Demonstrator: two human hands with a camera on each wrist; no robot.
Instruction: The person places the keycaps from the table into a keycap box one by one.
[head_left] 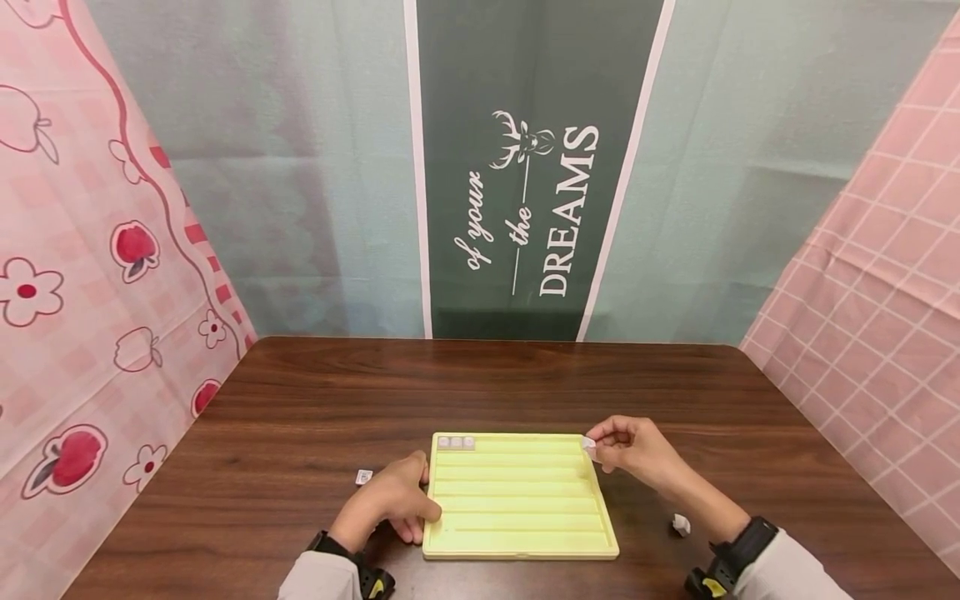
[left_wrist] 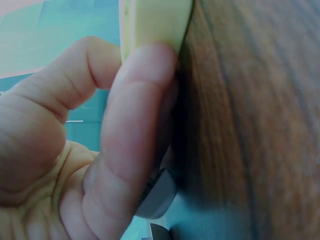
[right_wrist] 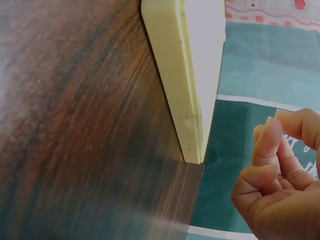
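Note:
A pale yellow tray (head_left: pixel 522 553) with long raised ridges lies on the table. My left hand (head_left: pixel 401 500) grips its left side, thumb over the rim and fingers against the outer wall, as the left wrist view shows close up. Three small pinkish-white blocks (head_left: pixel 456 443) sit side by side in the tray's far left corner. At the far right corner my right hand (head_left: pixel 637 450) pinches a small white block (head_left: pixel 588 447) between thumb and fingertips. In the right wrist view the right hand is raised beyond the tray's corner, its fingertips together.
One small white block with a dark print (head_left: pixel 363 477) lies on the brown table (head_left: pixel 300 400) left of the tray. Another small white piece (head_left: pixel 680 524) lies near the right forearm. Cloth hangings (head_left: pixel 337 208) stand at the back and both sides.

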